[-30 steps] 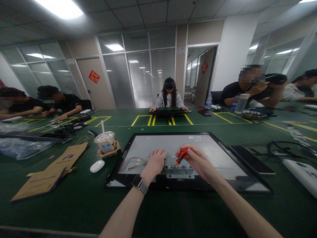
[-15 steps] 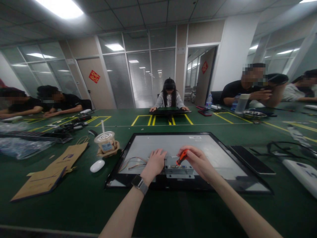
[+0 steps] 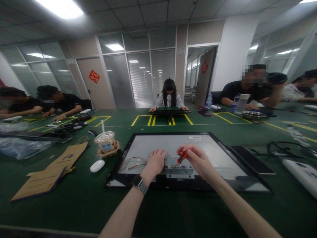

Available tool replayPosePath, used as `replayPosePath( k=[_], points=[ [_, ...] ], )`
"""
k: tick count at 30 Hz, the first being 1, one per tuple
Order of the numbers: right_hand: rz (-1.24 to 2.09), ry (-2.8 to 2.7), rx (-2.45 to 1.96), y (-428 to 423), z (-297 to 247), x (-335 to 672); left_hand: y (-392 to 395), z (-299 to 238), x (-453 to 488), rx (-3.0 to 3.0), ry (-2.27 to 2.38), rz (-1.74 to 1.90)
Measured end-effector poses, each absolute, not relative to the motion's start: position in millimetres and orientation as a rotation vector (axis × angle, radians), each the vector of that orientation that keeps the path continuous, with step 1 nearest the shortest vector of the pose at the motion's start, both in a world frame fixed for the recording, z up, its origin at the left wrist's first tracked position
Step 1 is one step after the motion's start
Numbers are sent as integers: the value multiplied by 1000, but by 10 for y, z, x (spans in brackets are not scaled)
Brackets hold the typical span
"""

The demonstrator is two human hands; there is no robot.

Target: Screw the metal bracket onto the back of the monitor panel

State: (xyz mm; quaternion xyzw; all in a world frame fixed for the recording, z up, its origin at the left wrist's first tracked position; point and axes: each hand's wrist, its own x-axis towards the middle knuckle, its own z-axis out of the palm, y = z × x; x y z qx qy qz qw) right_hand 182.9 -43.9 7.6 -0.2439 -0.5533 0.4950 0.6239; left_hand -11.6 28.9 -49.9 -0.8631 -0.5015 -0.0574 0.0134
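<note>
A large flat display panel (image 3: 213, 158) with a black frame lies back side up on the table. Near its front edge sits a metal bracket (image 3: 179, 172) with connectors along its face. My right hand (image 3: 196, 158) pinches an orange-and-black screwdriver (image 3: 182, 156), tilted, its shaft pointing down at the connector row; whether the tip touches a screw is too small to tell. Flat against the panel, with fingers stretched out, my left hand (image 3: 156, 161) rests at the bracket's left edge. Its fingertips are partly hidden. Thin wires (image 3: 133, 162) lie on the panel left of it.
Left of the panel are a drink cup (image 3: 106, 142) in a carton holder, a white mouse (image 3: 97, 166) and a brown paper bag (image 3: 53, 168). A dark phone-like slab (image 3: 252, 160) and a white power strip (image 3: 300, 175) lie right. Other people sit around the green table (image 3: 81, 211).
The screwdriver has turned slightly in my right hand, and more of its shaft shows above the bracket. My left hand stays put. A person at the right has lowered one hand to the table.
</note>
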Motion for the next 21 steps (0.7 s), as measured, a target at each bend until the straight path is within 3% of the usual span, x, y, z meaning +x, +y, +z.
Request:
replayPosePath(
  k=[21],
  points=[
    [1079, -1274, -631, -434, 79, 1830, 284, -495, -119, -2694, -1536, -188]
  ],
)
